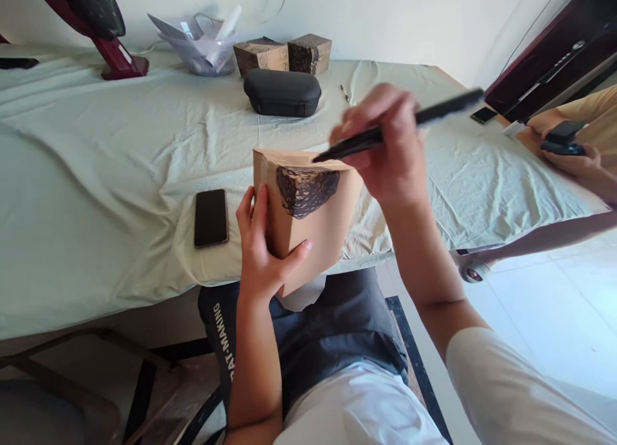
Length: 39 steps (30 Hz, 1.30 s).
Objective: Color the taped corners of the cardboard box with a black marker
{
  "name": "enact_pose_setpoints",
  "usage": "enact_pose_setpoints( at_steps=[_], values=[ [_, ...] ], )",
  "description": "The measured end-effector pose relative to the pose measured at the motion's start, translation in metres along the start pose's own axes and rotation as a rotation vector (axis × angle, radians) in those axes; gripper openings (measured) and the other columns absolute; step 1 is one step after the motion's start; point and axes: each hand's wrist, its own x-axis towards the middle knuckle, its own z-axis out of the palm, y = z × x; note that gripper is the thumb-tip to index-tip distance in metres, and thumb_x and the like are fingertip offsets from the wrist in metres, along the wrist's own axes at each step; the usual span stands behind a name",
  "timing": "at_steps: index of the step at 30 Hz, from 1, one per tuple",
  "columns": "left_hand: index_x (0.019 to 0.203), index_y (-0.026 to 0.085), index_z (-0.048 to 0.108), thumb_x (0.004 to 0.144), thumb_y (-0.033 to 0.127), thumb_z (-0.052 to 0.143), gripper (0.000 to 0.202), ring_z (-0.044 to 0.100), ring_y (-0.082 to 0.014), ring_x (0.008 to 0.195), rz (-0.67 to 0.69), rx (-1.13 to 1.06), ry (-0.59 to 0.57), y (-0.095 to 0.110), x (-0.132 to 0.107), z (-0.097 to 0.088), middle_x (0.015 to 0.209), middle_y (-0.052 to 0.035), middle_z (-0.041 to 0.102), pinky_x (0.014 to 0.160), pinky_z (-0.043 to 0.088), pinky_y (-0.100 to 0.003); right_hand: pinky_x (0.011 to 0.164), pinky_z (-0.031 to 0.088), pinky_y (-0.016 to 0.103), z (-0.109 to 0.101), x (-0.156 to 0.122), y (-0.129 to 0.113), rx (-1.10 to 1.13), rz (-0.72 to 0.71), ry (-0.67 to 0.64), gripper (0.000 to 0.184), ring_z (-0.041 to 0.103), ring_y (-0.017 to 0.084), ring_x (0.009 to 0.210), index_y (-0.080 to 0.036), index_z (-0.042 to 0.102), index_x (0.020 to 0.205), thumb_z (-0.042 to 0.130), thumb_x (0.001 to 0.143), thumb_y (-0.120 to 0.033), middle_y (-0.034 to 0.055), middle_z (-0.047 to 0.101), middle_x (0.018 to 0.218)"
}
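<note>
Left hand [263, 252] closed around lower corner of box [318, 233], likely light, stiff cardboard; right hand [385, 143] above pinches marker [448, 108].

There are three brown boxes: one held box [318, 220], and two farther back, the left back box [260, 56] and the right back box [311, 53]. There are two pens, one black marker [448, 109] and one small pen [344, 92], and two phones, the near phone [211, 217] and the far phone [483, 114]. There is one black case [282, 92] and one red fan [94, 8].
</note>
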Motion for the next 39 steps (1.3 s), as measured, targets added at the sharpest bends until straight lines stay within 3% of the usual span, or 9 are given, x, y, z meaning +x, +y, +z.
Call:
enact_pose_setpoints(
  at_steps=[2, 5, 8, 11, 16, 19, 24, 35, 39],
  values=[
    [0.177, 0.039, 0.032, 0.085, 0.06, 0.087, 0.109, 0.036, -0.0461, 0.165, -0.032, -0.036, 0.016, -0.011, -0.001, -0.005, 0.175, -0.0142, 0.033, 0.132, 0.039, -0.067, 0.043, 0.032, 0.031, -0.017, -0.024, 0.012, 0.063, 0.002, 0.334, 0.061, 0.035, 0.013, 0.043, -0.031, 0.066, 0.08, 0.066, 0.089, -0.091, -0.0084, 0.028, 0.052],
    [0.177, 0.04, 0.029, 0.084, 0.062, 0.087, 0.112, 0.042, -0.0452, 0.162, -0.116, -0.092, 0.02, -0.028, -0.004, -0.012, 0.175, -0.0148, 0.035, 0.127, 0.048, -0.063, 0.048, 0.045, 0.029, -0.046, -0.069, 0.03, -0.044, 0.169, 0.466, 0.053, 0.048, 0.012, 0.044, -0.03, 0.071, 0.085, 0.074, 0.089, -0.082, -0.0057, 0.051, 0.056],
    [0.177, 0.039, 0.027, 0.084, 0.063, 0.087, 0.113, 0.048, -0.0438, 0.158, -0.194, -0.129, 0.025, -0.041, -0.006, -0.018, 0.175, -0.0148, 0.039, 0.123, 0.053, -0.059, 0.061, 0.059, 0.035, -0.071, -0.113, 0.04, -0.035, 0.527, 0.275, 0.07, 0.076, 0.022, 0.069, -0.026, 0.076, 0.125, 0.081, 0.081, -0.081, 0.0109, 0.085, 0.108],
    [0.176, 0.039, 0.031, 0.084, 0.063, 0.086, 0.11, 0.052, -0.0423, 0.155, -0.217, -0.191, 0.052, -0.046, -0.005, -0.019, 0.174, -0.0135, 0.044, 0.125, 0.052, -0.059, 0.059, 0.06, 0.039, -0.083, -0.145, 0.045, 0.15, 0.731, 0.096, 0.106, 0.083, 0.031, 0.085, -0.024, 0.064, 0.15, 0.055, 0.078, -0.101, 0.0225, 0.069, 0.157],
    [0.172, 0.038, 0.041, 0.077, 0.055, 0.09, 0.108, 0.056, -0.0402, 0.152, -0.247, -0.275, 0.102, -0.042, 0.002, -0.018, 0.168, -0.0114, 0.052, 0.125, 0.052, -0.055, 0.049, 0.048, 0.03, -0.076, -0.17, 0.084, 0.063, 0.796, 0.278, 0.067, 0.07, 0.017, 0.06, -0.025, 0.061, 0.145, 0.072, 0.089, -0.061, 0.0167, 0.081, 0.135],
    [0.171, 0.035, 0.044, 0.074, 0.051, 0.092, 0.11, 0.057, -0.0397, 0.15, -0.267, -0.304, 0.109, -0.036, 0.004, -0.018, 0.163, -0.0128, 0.056, 0.124, 0.052, -0.053, 0.06, 0.057, 0.035, -0.07, -0.178, 0.119, -0.299, 0.68, 0.272, 0.052, 0.067, 0.017, 0.059, -0.025, 0.064, 0.141, 0.07, 0.092, -0.043, 0.0099, 0.084, 0.116],
    [0.172, 0.033, 0.044, 0.075, 0.049, 0.092, 0.109, 0.061, -0.038, 0.146, -0.264, -0.306, 0.116, -0.034, 0.002, -0.019, 0.159, -0.0135, 0.06, 0.123, 0.052, -0.052, 0.106, 0.06, 0.054, -0.068, -0.187, 0.149, -0.848, 0.565, 0.093, 0.049, 0.076, 0.035, 0.118, -0.022, 0.073, 0.143, 0.054, 0.098, -0.025, 0.0149, 0.081, 0.13],
    [0.172, 0.034, 0.043, 0.076, 0.051, 0.091, 0.109, 0.059, -0.0384, 0.148, -0.263, -0.282, 0.109, -0.039, 0.001, -0.02, 0.164, -0.0124, 0.058, 0.12, 0.054, -0.05, 0.106, 0.054, 0.049, -0.06, -0.152, 0.161, -1.105, 0.65, -0.13, 0.054, 0.067, 0.037, 0.119, -0.014, 0.067, 0.154, 0.046, 0.103, -0.018, 0.0195, 0.073, 0.12],
    [0.173, 0.033, 0.043, 0.075, 0.053, 0.092, 0.111, 0.06, -0.0399, 0.147, -0.287, -0.285, 0.095, -0.041, 0.002, -0.021, 0.166, -0.0132, 0.057, 0.12, 0.055, -0.052, 0.106, 0.05, 0.056, -0.041, -0.119, 0.172, -1.266, 0.719, -0.186, 0.062, 0.058, 0.046, 0.13, -0.014, 0.059, 0.159, 0.06, 0.107, -0.046, 0.0256, 0.065, 0.142]
  ],
)
